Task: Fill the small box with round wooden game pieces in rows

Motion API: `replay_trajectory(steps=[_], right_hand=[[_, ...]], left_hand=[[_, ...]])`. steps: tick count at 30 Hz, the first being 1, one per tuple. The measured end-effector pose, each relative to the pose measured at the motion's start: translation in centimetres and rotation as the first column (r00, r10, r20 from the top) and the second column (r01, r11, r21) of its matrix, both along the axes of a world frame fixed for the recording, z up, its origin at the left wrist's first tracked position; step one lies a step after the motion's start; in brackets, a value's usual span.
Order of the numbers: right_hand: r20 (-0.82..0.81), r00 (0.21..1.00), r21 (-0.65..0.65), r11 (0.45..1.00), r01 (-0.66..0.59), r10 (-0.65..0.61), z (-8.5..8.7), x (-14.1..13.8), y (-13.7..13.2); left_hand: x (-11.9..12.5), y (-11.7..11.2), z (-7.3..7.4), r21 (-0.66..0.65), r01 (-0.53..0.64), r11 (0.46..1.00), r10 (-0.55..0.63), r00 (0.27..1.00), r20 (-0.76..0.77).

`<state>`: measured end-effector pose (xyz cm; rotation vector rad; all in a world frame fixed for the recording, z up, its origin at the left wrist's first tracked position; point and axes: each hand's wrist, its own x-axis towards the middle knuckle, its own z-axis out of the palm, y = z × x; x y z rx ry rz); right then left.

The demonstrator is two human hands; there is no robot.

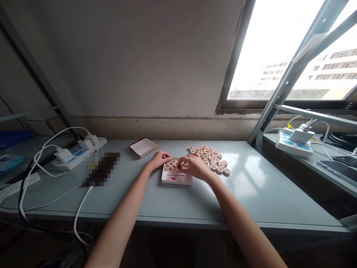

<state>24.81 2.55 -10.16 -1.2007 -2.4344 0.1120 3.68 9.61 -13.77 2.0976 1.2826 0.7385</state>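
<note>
A small white box [176, 178] lies on the grey table [251, 193] in front of me. A few round wooden game pieces [173, 164] with dark characters sit along its far edge. My left hand [158, 159] rests at the box's far left corner, fingers curled against the pieces. My right hand [194, 165] is at the far right corner, fingertips pinched on a piece at the box's edge. A pile of several more wooden pieces [213, 159] lies on the table just right of my right hand.
The box lid [143, 146] lies behind and to the left. A power strip [80, 150] with chargers and white cables sits at the left, beside a blurred dark object [100, 168]. Another power strip [295, 142] and a phone [338, 168] are on the right shelf.
</note>
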Motion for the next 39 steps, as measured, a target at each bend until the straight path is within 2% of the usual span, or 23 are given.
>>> replay_trajectory(steps=[7, 14, 19, 21, 24, 26, 28, 30, 34, 39], right_hand=[[0.02, 1.0, 0.045, 0.999, -0.025, 0.024, -0.6, -0.1, 0.3], [0.054, 0.998, 0.102, 0.994, -0.029, 0.024, -0.6, -0.2, 0.3], [0.061, 0.998, 0.096, 0.995, -0.008, 0.002, -0.3, 0.1, 0.4], [0.047, 0.997, 0.118, 0.991, 0.058, -0.064, -0.2, 0.6, 0.6], [0.066, 0.95, 0.179, 0.941, 0.288, -0.304, -0.3, 2.1, 1.0], [0.123, 0.846, 0.185, 0.85, 0.494, -0.518, -0.6, 3.3, 1.3], [0.201, 0.724, 0.142, 0.751, 0.645, -0.66, -0.9, 4.3, 1.5], [0.257, 0.674, 0.089, 0.712, 0.697, -0.692, -1.0, 4.9, 1.7], [0.262, 0.721, 0.023, 0.751, 0.659, -0.641, -0.6, 4.9, 1.7], [0.268, 0.692, -0.057, 0.706, 0.706, -0.67, 0.0, 5.1, 1.5]], left_hand=[[0.0, -0.2, 0.2, -0.002, 0.018, 1.0, -0.018, 1.0, 0.014], [0.0, -0.1, 0.1, 0.001, 0.025, 1.0, -0.025, 1.0, 0.013], [0.0, -0.4, 0.3, -0.02, 0.012, 1.0, -0.011, 1.0, 0.016], [0.0, -0.4, 0.3, -0.026, 0.001, 1.0, -0.001, 1.0, 0.018], [0.0, -0.2, 0.2, -0.034, -0.013, 0.999, 0.014, 1.0, 0.015], [0.0, -0.1, 0.1, -0.041, -0.01, 0.999, 0.011, 1.0, 0.013], [0.0, -0.1, 0.0, -0.042, 0.0, 0.999, 0.001, 1.0, 0.015], [-0.1, 0.0, 0.0, -0.035, 0.004, 0.999, -0.004, 1.0, 0.014], [-0.1, -0.1, 0.1, -0.023, 0.012, 1.0, -0.012, 1.0, 0.018], [-0.2, -0.3, 0.2, -0.036, 0.019, 0.999, -0.018, 1.0, 0.024]])
